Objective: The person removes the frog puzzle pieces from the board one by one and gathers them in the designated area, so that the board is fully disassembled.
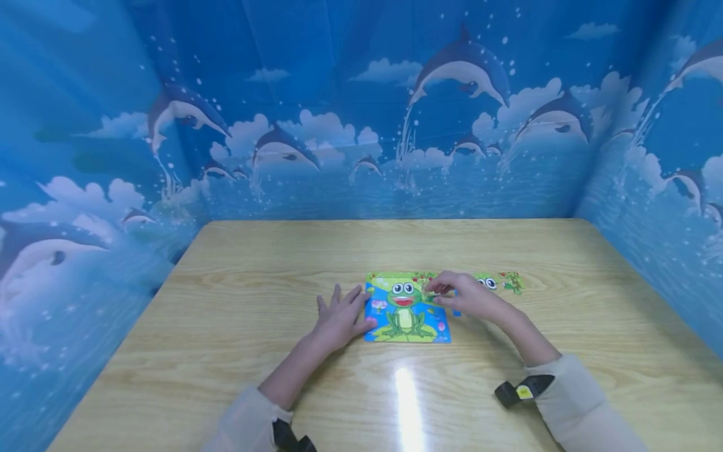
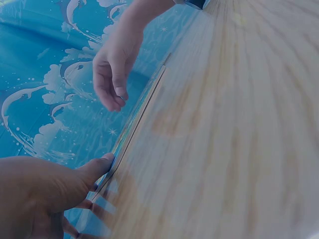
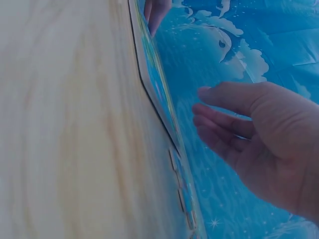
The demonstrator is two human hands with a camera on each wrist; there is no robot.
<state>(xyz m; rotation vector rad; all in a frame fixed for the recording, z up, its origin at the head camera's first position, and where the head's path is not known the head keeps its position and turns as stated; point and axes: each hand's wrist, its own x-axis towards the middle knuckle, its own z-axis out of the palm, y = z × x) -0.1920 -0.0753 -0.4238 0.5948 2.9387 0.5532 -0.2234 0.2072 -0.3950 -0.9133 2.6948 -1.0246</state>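
A frog picture puzzle (image 1: 405, 317) lies flat on the table, showing a green frog on a blue ground. My left hand (image 1: 339, 319) rests at its left edge with fingers spread, and in the left wrist view the thumb (image 2: 97, 168) touches the board's rim. Above the puzzle's upper right part hovers my right hand (image 1: 469, 296), its fingers loosely bent. In the right wrist view, thumb and fingers of the right hand (image 3: 264, 134) stand apart with nothing seen between them. Beyond that hand lie loose puzzle pieces, one with frog eyes (image 1: 487, 283) and one with a leafy print (image 1: 514, 284).
The light wood table (image 1: 271, 251) carries the puzzle near its middle. A blue curtain with dolphins (image 1: 350, 125) encloses the back and both sides. Dark straps with small devices (image 1: 522, 392) sit on both sleeves.
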